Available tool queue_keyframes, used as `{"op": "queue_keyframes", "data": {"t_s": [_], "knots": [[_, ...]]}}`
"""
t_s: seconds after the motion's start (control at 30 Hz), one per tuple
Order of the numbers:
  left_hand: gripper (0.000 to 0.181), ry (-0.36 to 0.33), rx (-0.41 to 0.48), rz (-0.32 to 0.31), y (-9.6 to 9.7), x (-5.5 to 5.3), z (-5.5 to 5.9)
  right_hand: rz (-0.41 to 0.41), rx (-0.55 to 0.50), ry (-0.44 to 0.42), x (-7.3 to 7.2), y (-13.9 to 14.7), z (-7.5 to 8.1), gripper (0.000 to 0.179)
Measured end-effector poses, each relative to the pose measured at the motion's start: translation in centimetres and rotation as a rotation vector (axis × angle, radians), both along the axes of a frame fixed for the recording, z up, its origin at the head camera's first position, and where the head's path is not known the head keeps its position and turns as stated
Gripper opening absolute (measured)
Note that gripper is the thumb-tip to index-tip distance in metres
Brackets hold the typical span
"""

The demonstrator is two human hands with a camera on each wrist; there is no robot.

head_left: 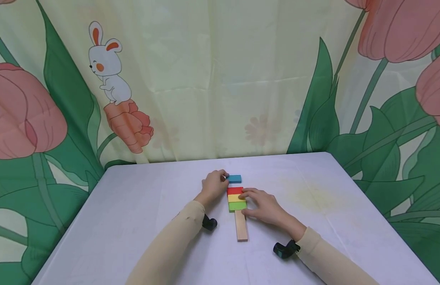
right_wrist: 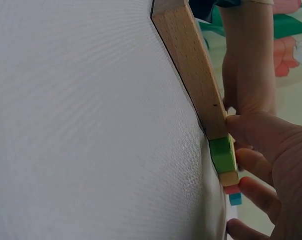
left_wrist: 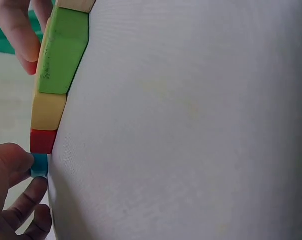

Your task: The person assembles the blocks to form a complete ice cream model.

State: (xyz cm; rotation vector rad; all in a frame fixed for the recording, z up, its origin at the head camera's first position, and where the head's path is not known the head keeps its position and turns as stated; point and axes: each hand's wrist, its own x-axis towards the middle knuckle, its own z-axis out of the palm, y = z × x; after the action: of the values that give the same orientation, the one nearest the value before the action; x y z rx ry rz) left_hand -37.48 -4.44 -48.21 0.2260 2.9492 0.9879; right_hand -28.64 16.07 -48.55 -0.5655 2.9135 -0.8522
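A blue block (head_left: 235, 179) lies flat at the far end of a line of blocks, with a gap before the red one in the head view. My left hand (head_left: 214, 185) pinches it by its left end; the left wrist view shows thumb and finger on the blue block (left_wrist: 39, 165). Nearer stand a red block (head_left: 235, 190), a yellow block (head_left: 235, 198) and a green block (head_left: 237, 206), side by side. A plain wooden block (head_left: 241, 226) runs lengthwise toward me from the green one. My right hand (head_left: 264, 206) rests fingertips along the line's right side, thumb by the wooden block's far end.
The blocks lie on a table with a white cloth (head_left: 134, 221). Behind the table's far edge hangs a curtain (head_left: 191, 79) printed with tulips and a rabbit. A black wrist camera (head_left: 210, 223) sits on the left wrist, another camera (head_left: 285, 249) on the right.
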Motion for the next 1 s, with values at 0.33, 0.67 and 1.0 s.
{"op": "queue_keyframes", "data": {"t_s": [0.33,0.67,1.0], "knots": [[0.032,-0.006,0.142,0.025,-1.3,0.0,-0.3,0.002,-0.005,-0.002,0.0,-0.1,0.1,0.047],[0.024,-0.005,0.162,-0.008,-2.8,0.1,-0.9,-0.051,-0.213,-0.151,0.1,0.7,0.8,0.046],[0.025,-0.029,0.163,-0.011,-2.8,0.2,-0.9,-0.145,-0.367,-0.3,-2.6,0.0,1.4,0.051]]}}
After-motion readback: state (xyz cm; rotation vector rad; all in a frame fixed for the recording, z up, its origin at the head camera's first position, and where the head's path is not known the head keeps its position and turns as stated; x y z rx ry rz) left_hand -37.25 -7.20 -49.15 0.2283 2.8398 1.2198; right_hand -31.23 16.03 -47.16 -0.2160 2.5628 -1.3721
